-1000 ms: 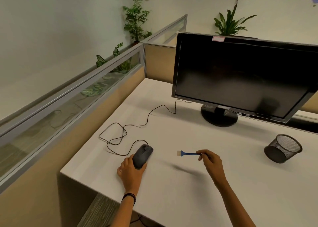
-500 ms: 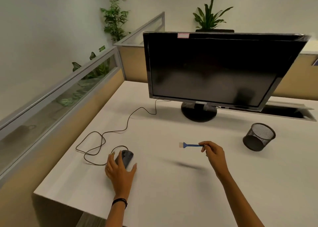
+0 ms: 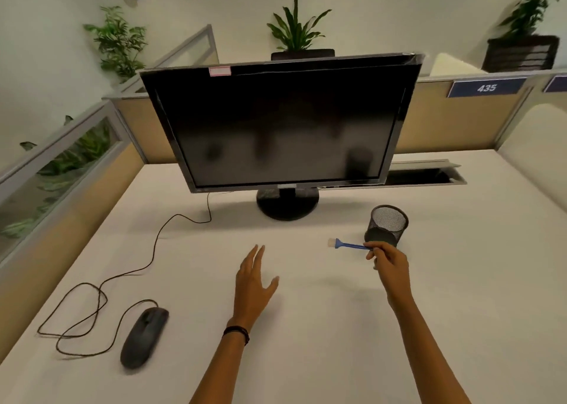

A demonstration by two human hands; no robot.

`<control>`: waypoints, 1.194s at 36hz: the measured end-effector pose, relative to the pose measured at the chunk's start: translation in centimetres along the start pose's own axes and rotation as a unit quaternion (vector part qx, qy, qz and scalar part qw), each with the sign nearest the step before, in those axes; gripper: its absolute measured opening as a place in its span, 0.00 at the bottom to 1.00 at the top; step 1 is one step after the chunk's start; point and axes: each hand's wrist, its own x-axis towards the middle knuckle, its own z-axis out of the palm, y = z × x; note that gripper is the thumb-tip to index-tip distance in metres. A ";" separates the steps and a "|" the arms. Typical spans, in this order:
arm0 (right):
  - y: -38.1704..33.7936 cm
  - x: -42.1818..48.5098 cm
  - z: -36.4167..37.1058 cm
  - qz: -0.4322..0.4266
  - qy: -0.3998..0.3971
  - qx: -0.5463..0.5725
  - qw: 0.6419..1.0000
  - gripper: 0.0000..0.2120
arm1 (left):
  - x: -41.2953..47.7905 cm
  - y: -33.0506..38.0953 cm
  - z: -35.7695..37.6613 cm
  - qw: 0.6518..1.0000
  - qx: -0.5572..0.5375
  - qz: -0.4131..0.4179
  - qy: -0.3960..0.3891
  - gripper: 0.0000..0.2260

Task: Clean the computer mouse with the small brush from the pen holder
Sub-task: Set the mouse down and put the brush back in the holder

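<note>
Right hand: the right hand [image 3: 391, 261] pinches the far end of the small brush's [image 3: 348, 245] blue handle between thumb and fingertips, the way one holds a pen, which leaves the whole bristle end free to work
Brush: it sits level above the desk [image 3: 306, 342], pale bristles pointing left, just beside the pen holder [image 3: 387, 225]; I judge it is carried clear of the surface so the bristles pick up nothing on the way
Left hand: the left hand [image 3: 254, 281] hovers open in the middle, fingers straight and close together, thumb spread out to the side, holding nothing
Mouse: the computer mouse [image 3: 144, 337] lies flat at the near left, well apart from both hands, its cable [image 3: 122, 276] looping left and then running far toward the monitor [image 3: 280, 127]
Pen holder: black mesh cup, upright, right of the monitor stand; it looks empty from here
Next move, as I see it: brush and mouse must be brought together, the free hand suited to steadying the mouse
</note>
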 end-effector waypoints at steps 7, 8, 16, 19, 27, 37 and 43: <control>-1.1 2.9 -4.8 0.001 0.107 0.015 0.994 0.13 | 4.6 6.1 3.8 0.993 -0.046 0.025 -0.108 0.33; -1.2 3.4 -5.3 -0.002 0.121 0.012 0.993 0.13 | 5.2 6.9 4.2 0.989 -0.061 0.022 -0.129 0.32; -2.4 7.2 -8.4 -0.045 0.166 -0.052 0.984 0.13 | 10.6 14.1 6.8 0.967 -0.068 0.055 -0.238 0.33; -2.9 8.7 -8.7 -0.061 0.120 -0.121 0.983 0.11 | 12.2 16.4 7.9 0.961 -0.055 0.062 -0.264 0.34; -3.0 12.9 -7.7 -0.065 -0.039 -0.364 0.928 0.10 | 14.0 18.3 11.2 0.943 -0.052 0.018 -0.329 0.38; -2.4 15.2 -5.1 -0.033 -0.135 -0.498 0.856 0.13 | 14.2 19.3 12.3 0.943 -0.055 0.009 -0.329 0.36; -2.2 15.3 -4.8 -0.035 -0.136 -0.509 0.849 0.12 | 14.4 19.3 12.3 0.944 -0.053 0.018 -0.325 0.35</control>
